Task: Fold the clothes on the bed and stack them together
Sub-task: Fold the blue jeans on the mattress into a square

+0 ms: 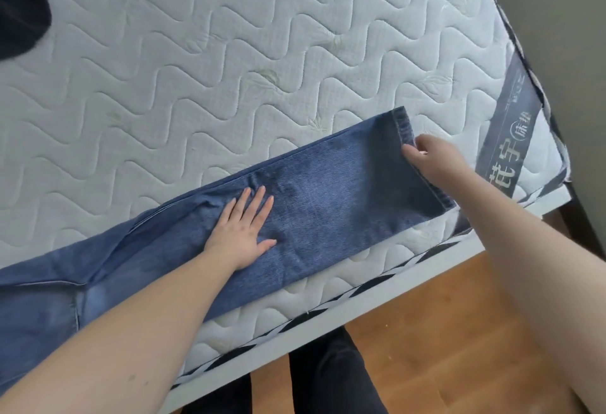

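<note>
A pair of blue jeans (334, 193) lies flat along the near edge of the white quilted mattress (229, 52), legs one on top of the other, hems toward the right. My left hand (244, 228) rests flat on the middle of the legs, fingers spread. My right hand (433, 159) pinches the hem end of the jeans near the mattress's right corner. The waist part runs off the frame at the lower left.
A dark garment (19, 10) lies at the mattress's far left corner. A grey label (511, 125) crosses the right end of the mattress. The white bed frame edge (328, 318) runs below, with wooden floor (442, 331) and my dark trouser legs beneath.
</note>
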Action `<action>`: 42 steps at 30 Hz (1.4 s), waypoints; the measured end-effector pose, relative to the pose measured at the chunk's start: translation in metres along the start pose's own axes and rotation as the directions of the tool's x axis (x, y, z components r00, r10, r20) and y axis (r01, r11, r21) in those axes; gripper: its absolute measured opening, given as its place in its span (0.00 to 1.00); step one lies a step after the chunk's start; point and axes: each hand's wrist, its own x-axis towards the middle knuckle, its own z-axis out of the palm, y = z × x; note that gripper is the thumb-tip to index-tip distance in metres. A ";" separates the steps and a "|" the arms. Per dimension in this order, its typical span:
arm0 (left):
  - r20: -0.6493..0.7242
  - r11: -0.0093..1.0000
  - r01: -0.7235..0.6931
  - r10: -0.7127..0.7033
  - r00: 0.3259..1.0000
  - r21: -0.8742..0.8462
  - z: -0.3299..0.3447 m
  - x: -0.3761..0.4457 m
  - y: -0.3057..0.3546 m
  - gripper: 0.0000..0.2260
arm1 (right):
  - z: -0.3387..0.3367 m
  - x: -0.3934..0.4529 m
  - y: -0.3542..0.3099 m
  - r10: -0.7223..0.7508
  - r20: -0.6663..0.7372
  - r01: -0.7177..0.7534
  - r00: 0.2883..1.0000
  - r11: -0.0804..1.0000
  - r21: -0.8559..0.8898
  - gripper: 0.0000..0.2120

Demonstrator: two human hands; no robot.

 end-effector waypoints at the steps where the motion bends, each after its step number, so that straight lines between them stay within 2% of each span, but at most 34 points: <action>1: -0.003 1.000 -0.002 0.002 1.000 -0.006 0.000 0.000 0.000 0.38 | -0.001 -0.011 -0.009 -0.028 0.000 0.028 1.000 0.999 -0.020 0.15; 4: -0.005 1.000 -0.006 0.005 1.000 -0.010 -0.004 -0.003 0.000 0.38 | -0.001 -0.051 -0.042 -0.113 -0.007 0.113 0.994 0.994 -0.016 0.13; 7: -0.003 1.000 0.006 -0.006 1.000 -0.022 -0.014 -0.007 0.007 0.37 | 0.001 -0.099 -0.075 -0.180 -0.003 0.179 0.984 0.978 0.107 0.12; 10: -0.065 0.983 -0.047 0.036 0.997 -0.179 -0.028 -0.014 0.002 0.28 | 0.009 -0.139 -0.105 -0.230 0.065 0.212 0.971 0.955 0.209 0.11; 13: -0.245 0.903 -0.172 0.077 0.966 -0.394 -0.038 -0.034 -0.024 0.26 | 0.027 -0.162 -0.135 -0.297 0.118 0.252 0.948 0.922 0.294 0.09; 15: -0.336 0.843 -0.155 -0.033 0.941 -0.516 -0.035 -0.055 -0.047 0.24 | 0.043 -0.172 -0.152 -0.329 0.148 0.275 0.933 0.914 0.298 0.07; 17: -0.372 0.788 -0.065 -0.215 0.903 -0.613 -0.025 -0.077 -0.075 0.22 | 0.060 -0.179 -0.167 -0.364 0.160 0.301 0.917 0.899 0.319 0.04; 19: -0.406 0.783 0.042 -0.367 0.837 -0.621 -0.010 -0.101 -0.104 0.21 | 0.076 -0.187 -0.182 -0.393 0.174 0.313 0.903 0.880 0.358 0.06; 22: -0.339 0.760 0.231 -0.510 0.790 -0.607 0.022 -0.137 -0.144 0.24 | 0.096 -0.201 -0.209 -0.409 0.158 0.318 0.899 0.857 0.406 0.12; 25: -0.209 0.721 0.360 -0.569 0.795 -0.593 0.056 -0.169 -0.167 0.27 | 0.116 -0.212 -0.236 -0.407 0.174 0.310 0.897 0.858 0.409 0.05; 29: -0.141 0.726 0.393 -0.554 0.821 -0.564 0.092 -0.197 -0.181 0.27 | 0.148 -0.224 -0.266 -0.418 0.233 0.332 0.878 0.883 0.331 0.04; 33: -0.164 0.773 0.350 -0.498 0.851 -0.529 0.110 -0.207 -0.183 0.27 | 0.189 -0.244 -0.295 -0.469 0.296 0.428 0.832 0.883 0.195 0.07; 35: -0.203 0.752 0.306 -0.501 0.841 -0.584 0.115 -0.208 -0.185 0.24 | 0.212 -0.251 -0.306 -0.468 0.321 0.448 0.824 0.883 0.137 0.07; 37: -0.197 0.608 0.254 -0.575 0.794 -0.752 0.118 -0.208 -0.191 0.19 | 0.231 -0.257 -0.317 -0.465 0.318 0.453 0.826 0.884 0.115 0.07; 39: -0.119 0.368 0.167 -0.639 0.760 -0.915 0.119 -0.209 -0.200 0.18 | 0.249 -0.260 -0.326 -0.453 0.300 0.443 0.839 0.890 0.105 0.08; 40: -0.071 0.275 0.142 -0.640 0.766 -0.951 0.118 -0.211 -0.204 0.18 | 0.258 -0.262 -0.330 -0.448 0.293 0.441 0.845 0.893 0.093 0.08; 42: -0.007 0.161 0.116 -0.611 0.791 -0.980 0.114 -0.217 -0.210 0.18 | 0.274 -0.264 -0.339 -0.442 0.289 0.445 0.849 0.894 0.061 0.09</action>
